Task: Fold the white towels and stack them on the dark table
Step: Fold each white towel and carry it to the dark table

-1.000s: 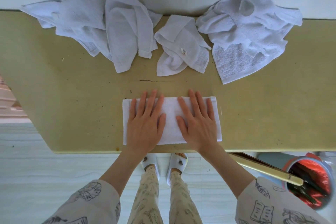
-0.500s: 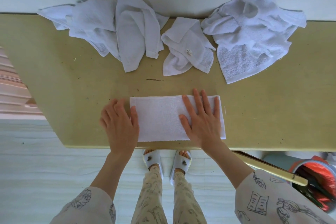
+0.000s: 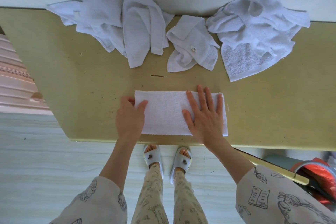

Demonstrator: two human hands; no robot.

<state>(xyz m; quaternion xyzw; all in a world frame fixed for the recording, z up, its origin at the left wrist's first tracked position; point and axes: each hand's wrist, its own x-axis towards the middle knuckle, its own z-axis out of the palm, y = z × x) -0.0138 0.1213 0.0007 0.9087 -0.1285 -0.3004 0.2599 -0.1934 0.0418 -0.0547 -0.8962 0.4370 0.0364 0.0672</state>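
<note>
- Right now I see the folded towel (image 3: 165,112) lying flat as a long rectangle at the lower centre of the frame, close to the near edge of the table (image 3: 72,82).
- My right hand (image 3: 205,118) lies flat on the towel's right half, fingers straight and spread apart.
- My left hand (image 3: 130,116) pinches the towel's left end, thumb on top, other fingers curled at the edge.
- Across the top of the frame sit three unfolded heaps: a left pile (image 3: 112,25), a small crumpled towel (image 3: 192,45) at centre, a right pile (image 3: 254,29).
- At lower right, a red-lined bin (image 3: 320,176) stands on the floor.
</note>
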